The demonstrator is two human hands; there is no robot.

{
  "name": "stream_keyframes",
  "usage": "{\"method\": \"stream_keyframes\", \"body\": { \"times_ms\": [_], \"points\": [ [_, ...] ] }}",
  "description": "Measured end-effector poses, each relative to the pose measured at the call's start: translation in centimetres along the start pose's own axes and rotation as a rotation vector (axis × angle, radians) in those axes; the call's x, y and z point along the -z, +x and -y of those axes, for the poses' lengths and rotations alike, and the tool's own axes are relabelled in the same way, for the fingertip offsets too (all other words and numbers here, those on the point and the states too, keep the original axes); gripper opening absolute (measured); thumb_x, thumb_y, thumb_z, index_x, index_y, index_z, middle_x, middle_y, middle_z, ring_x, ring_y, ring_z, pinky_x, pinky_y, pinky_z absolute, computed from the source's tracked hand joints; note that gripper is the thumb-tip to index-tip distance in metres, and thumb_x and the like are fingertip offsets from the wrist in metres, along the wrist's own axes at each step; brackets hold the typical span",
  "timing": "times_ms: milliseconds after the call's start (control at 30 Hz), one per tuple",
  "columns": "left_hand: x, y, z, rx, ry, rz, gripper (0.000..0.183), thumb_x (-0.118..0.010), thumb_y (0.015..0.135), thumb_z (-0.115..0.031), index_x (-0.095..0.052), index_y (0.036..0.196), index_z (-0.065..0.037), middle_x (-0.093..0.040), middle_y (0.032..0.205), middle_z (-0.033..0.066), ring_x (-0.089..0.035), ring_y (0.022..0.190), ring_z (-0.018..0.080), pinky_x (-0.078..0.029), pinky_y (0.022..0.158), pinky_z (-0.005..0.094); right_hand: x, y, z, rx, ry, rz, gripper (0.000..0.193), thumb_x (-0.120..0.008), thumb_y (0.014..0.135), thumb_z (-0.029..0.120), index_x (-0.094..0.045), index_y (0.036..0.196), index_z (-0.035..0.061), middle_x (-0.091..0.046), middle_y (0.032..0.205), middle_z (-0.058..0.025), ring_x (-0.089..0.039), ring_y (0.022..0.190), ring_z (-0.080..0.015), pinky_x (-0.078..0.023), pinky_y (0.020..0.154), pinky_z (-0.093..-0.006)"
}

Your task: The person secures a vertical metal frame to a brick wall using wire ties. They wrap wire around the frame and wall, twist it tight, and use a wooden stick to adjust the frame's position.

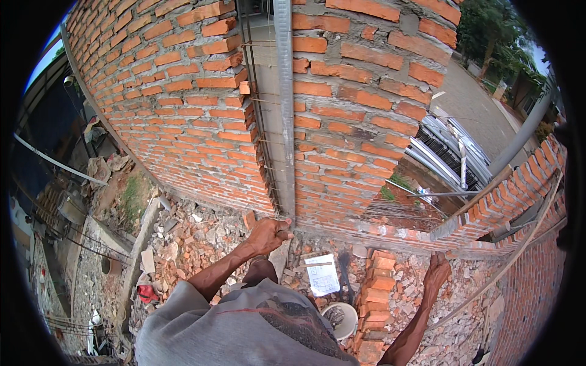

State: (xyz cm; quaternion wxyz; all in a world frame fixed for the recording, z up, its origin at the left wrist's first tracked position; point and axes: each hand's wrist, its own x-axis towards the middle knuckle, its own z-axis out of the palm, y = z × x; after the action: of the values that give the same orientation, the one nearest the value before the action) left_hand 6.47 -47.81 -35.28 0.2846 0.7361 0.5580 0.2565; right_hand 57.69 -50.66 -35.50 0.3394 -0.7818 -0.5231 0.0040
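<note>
My left hand (268, 236) is closed at the foot of a tall grey upright board (285, 110), which stands in the gap between two brick wall sections. Its fingers are curled; whatever they may hold is too small to make out. Out to the right, my right hand (436, 271) is closed, fingertips pressed together beside the base of the low brick wall (403, 235). Its grip also hides any thing within it. Between my arms lies a white sheet with line drawings (322, 276), a strip of wood across its upper part. A pale bucket (343, 320) stands just below the sheet.
A row of stacked orange bricks (375, 293) runs beside the bucket. Broken brick rubble (201, 244) covers the ground. Thin steel rods (251, 91) rise in the wall gap. Metal lengths (448, 146) lie beyond the low wall, and a long pole (500, 268) slants at the right.
</note>
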Motion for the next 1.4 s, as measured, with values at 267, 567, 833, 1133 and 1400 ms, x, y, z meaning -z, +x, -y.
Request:
{"method": "stream_keyframes", "body": {
  "times_ms": [267, 567, 833, 1133, 1400],
  "points": [
    [0.4, 0.7, -0.3, -0.037, 0.126, -0.035, 0.039, -0.066, 0.086, -0.04, -0.064, 0.084, -0.002, -0.054, 0.057, 0.0209, -0.057, 0.057, 0.0392, -0.044, 0.058, 0.0482, 0.8, 1.6, -9.8, -0.143, 0.167, -0.016, 0.036, -0.057, 0.091, 0.015, -0.036, 0.065, 0.0008, -0.027, 0.057, -0.005, -0.026, 0.055, -0.0193, -0.026, 0.054, -0.0414],
    [-4.9, 0.8, -5.8, -0.178, 0.021, 0.023, 0.034, -0.067, 0.089, -0.03, -0.06, 0.071, 0.0, -0.053, 0.056, 0.0199, -0.056, 0.057, 0.0405, -0.042, 0.057, 0.0492, 2.1, -1.6, -5.0, 0.029, -0.755, -0.101, 0.029, -0.051, 0.098, 0.023, -0.062, 0.109, -0.0007, -0.052, 0.122, -0.025, -0.05, 0.111, -0.0413, -0.04, 0.093, -0.0504],
    [-9.2, 2.7, -9.7, -0.375, -0.068, 0.217, 0.032, -0.069, 0.088, -0.032, -0.067, 0.081, -0.001, -0.058, 0.063, 0.0195, -0.06, 0.062, 0.0394, -0.044, 0.058, 0.0469, -2.3, -8.2, 11.6, 0.234, 0.667, 1.06, 0.04, -0.064, 0.094, 0.033, -0.065, 0.118, 0.0015, -0.069, 0.098, -0.0147, -0.066, 0.091, -0.0228, -0.052, 0.08, -0.0367],
    [-4.9, 2.3, -6.3, -0.096, -0.348, 0.21, 0.039, -0.074, 0.086, -0.034, -0.061, 0.066, -0.002, -0.05, 0.053, 0.0007, -0.038, 0.05, 0.0103, -0.036, 0.051, 0.0315, -2.7, -7.6, 8.5, -0.03, 0.824, 0.819, 0.026, -0.065, 0.094, 0.021, -0.071, 0.103, -0.0032, -0.07, 0.09, -0.0055, -0.061, 0.084, -0.0136, -0.049, 0.076, -0.0296],
    [-5.3, 0.5, -2.4, -0.129, -0.127, 0.059, 0.035, -0.071, 0.088, -0.032, -0.065, 0.076, 0.0, -0.053, 0.057, 0.0036, -0.045, 0.055, 0.0124, -0.039, 0.052, 0.0318, 2.0, -4.2, 3.9, -0.03, 0.588, 0.773, 0.027, -0.066, 0.093, 0.024, -0.072, 0.101, -0.0008, -0.07, 0.091, -0.0051, -0.06, 0.084, -0.0124, -0.047, 0.079, -0.0295]
  ]
}}
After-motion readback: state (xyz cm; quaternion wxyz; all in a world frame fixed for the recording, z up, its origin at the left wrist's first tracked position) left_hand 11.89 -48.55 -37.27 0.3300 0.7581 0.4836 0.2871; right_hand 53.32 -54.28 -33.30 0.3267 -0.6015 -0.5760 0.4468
